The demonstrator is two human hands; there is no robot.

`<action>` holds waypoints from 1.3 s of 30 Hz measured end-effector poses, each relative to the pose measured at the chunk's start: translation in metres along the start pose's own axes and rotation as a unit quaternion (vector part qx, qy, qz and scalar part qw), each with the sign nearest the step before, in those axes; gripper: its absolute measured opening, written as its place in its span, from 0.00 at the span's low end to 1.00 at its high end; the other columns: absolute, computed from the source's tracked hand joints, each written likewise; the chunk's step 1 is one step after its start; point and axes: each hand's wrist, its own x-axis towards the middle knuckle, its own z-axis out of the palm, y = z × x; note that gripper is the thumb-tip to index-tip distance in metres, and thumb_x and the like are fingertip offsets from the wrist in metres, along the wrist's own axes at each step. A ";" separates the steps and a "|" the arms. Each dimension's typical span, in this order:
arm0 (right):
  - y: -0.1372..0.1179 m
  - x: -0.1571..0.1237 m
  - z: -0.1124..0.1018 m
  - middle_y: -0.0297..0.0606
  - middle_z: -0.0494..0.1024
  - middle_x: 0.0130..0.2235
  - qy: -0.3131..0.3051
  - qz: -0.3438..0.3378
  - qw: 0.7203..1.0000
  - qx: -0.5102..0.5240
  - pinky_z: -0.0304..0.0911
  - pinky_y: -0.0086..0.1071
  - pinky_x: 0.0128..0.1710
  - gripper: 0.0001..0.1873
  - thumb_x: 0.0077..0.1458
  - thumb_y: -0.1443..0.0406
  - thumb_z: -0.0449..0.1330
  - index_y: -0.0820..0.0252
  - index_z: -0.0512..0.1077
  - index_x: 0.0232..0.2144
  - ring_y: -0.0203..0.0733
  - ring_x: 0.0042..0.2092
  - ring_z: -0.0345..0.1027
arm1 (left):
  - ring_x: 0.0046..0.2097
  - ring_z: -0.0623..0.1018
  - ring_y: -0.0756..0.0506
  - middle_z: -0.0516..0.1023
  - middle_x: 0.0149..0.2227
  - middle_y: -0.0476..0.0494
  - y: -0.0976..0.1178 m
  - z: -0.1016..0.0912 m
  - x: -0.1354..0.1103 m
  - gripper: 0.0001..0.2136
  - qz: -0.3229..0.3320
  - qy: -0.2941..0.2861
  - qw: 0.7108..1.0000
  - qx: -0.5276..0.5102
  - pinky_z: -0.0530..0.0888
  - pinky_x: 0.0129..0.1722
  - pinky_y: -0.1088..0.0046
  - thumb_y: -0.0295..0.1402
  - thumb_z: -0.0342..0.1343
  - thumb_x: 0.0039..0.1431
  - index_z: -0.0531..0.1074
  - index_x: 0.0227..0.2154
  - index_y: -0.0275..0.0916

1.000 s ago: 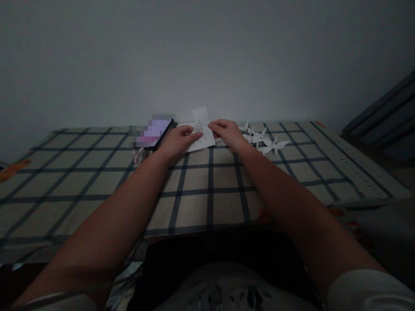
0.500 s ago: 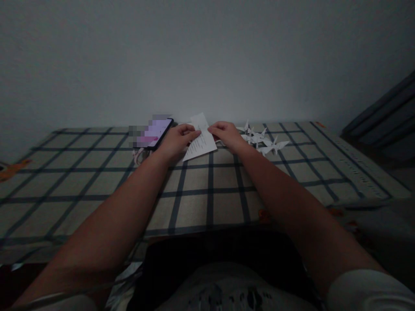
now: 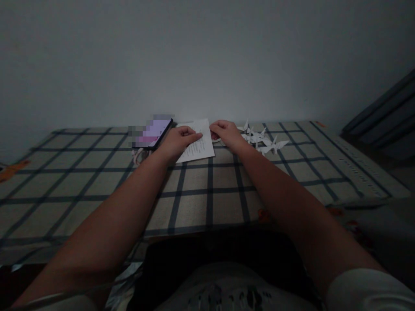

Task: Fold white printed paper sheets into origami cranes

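Note:
A sheet of white printed paper (image 3: 201,147) lies at a low tilt near the back of the table, lines of text facing up. My left hand (image 3: 180,139) is closed on its left part, thumb across the printed side and fingers curled behind. Pinched at the sheet's right edge are the thumb and forefinger of my right hand (image 3: 225,133); its other fingers are curled and partly hidden. Just right of that hand, several folded white paper cranes (image 3: 264,141) sit bunched together.
A phone (image 3: 155,131) with a lit screen leans just left of my left hand, a pale cord-like thing (image 3: 138,156) under it. The checked tablecloth (image 3: 207,198) covers the table, whose back edge meets a plain wall (image 3: 207,60).
The paper has turned and settled lower, its top edge now farther right and its near edge more level. Both hands have shifted only slightly.

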 end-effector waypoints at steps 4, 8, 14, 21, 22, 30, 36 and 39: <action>0.002 0.002 0.000 0.31 0.72 0.25 -0.006 0.000 1.000 0.010 0.64 0.27 0.30 0.09 0.58 0.63 0.59 0.60 0.71 0.27 0.31 0.27 0.65 | 0.25 0.76 0.48 0.77 0.26 0.46 -0.003 -0.001 0.001 0.17 0.001 -0.018 1.000 -0.010 0.69 0.24 0.74 0.44 0.70 0.43 0.71 0.28 0.38; 0.000 0.001 0.001 0.30 0.72 0.25 0.000 0.016 1.000 0.012 0.64 0.25 0.30 0.08 0.58 0.65 0.58 0.60 0.69 0.27 0.30 0.27 0.66 | 0.26 0.77 0.48 0.78 0.28 0.48 -0.007 -0.004 0.008 0.22 0.028 -0.008 1.000 0.000 0.70 0.24 0.75 0.42 0.70 0.43 0.71 0.39 0.40; -0.004 -0.001 0.002 0.31 0.72 0.25 0.019 0.029 0.999 0.009 0.64 0.26 0.30 0.10 0.59 0.68 0.58 0.60 0.67 0.25 0.30 0.27 0.66 | 0.24 0.72 0.52 0.74 0.25 0.53 -0.010 -0.004 0.013 0.21 0.069 0.003 0.997 -0.018 0.67 0.24 0.77 0.39 0.70 0.43 0.70 0.39 0.40; -0.003 -0.001 0.002 0.30 0.71 0.24 0.030 0.026 0.999 0.005 0.64 0.26 0.30 0.10 0.58 0.68 0.58 0.59 0.66 0.24 0.30 0.26 0.66 | 0.28 0.76 0.49 0.77 0.29 0.45 -0.006 0.000 0.005 0.18 0.020 -0.012 0.999 -0.029 0.69 0.27 0.74 0.40 0.70 0.43 0.76 0.34 0.37; -0.002 -0.001 0.002 0.30 0.71 0.24 0.028 0.023 0.999 0.004 0.64 0.27 0.30 0.11 0.58 0.68 0.58 0.59 0.66 0.24 0.30 0.27 0.66 | 0.28 0.76 0.49 0.78 0.29 0.45 -0.004 0.000 0.003 0.19 0.014 -0.015 0.999 -0.029 0.69 0.27 0.74 0.41 0.71 0.43 0.77 0.37 0.37; 0.000 -0.001 0.000 0.30 0.71 0.24 0.006 0.006 1.000 -0.002 0.63 0.26 0.30 0.10 0.57 0.65 0.59 0.59 0.67 0.24 0.30 0.27 0.64 | 0.28 0.75 0.48 0.80 0.31 0.41 0.000 0.001 0.000 0.18 -0.026 -0.063 0.997 -0.019 0.69 0.28 0.72 0.43 0.69 0.45 0.79 0.35 0.35; 0.000 0.001 -0.002 0.33 0.75 0.30 0.008 -0.011 1.000 0.024 0.61 0.25 0.28 0.07 0.57 0.61 0.59 0.59 0.71 0.31 0.31 0.30 0.67 | 0.23 0.70 0.52 0.74 0.24 0.49 0.001 -0.001 0.000 0.13 -0.054 -0.089 0.990 -0.091 0.64 0.21 0.77 0.39 0.68 0.44 0.76 0.28 0.37; -0.002 -0.001 -0.004 0.35 0.78 0.42 0.001 -0.004 0.999 0.043 0.64 0.25 0.31 0.11 0.56 0.60 0.59 0.56 0.72 0.41 0.33 0.38 0.71 | 0.23 0.71 0.51 0.73 0.24 0.49 0.003 -0.001 -0.001 0.13 -0.077 -0.100 0.984 -0.125 0.65 0.22 0.76 0.38 0.69 0.41 0.74 0.26 0.37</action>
